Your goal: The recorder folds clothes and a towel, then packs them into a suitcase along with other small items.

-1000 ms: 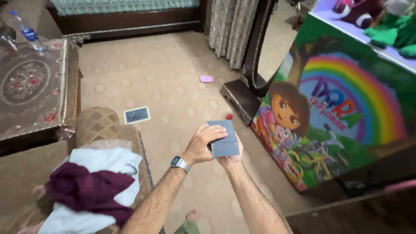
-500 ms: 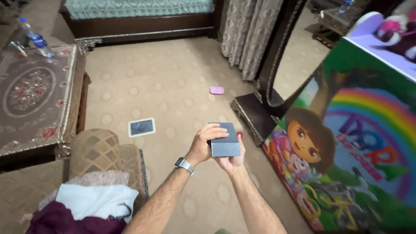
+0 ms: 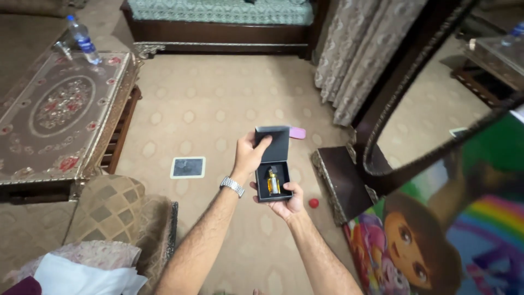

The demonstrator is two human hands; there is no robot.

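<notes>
Two bare hands held a small dark grey hinged box (image 3: 273, 164) at the centre of our view: our left hand (image 3: 248, 155), with a metal wristwatch (image 3: 232, 186) on its wrist, pinched the raised lid with thumb and fingers, while our right hand (image 3: 286, 199) cupped the base from below, fingers curled around it. Inside the open box sat a small amber glass bottle (image 3: 273, 181), upright in the dark lining. At four o'clock from the box a little red ball (image 3: 313, 203) lay on the beige patterned carpet (image 3: 207, 109); at nine o'clock lay a flat dark slate with a white frame (image 3: 188, 167); just beside the lid at two o'clock, a pink oblong (image 3: 297, 133).
</notes>
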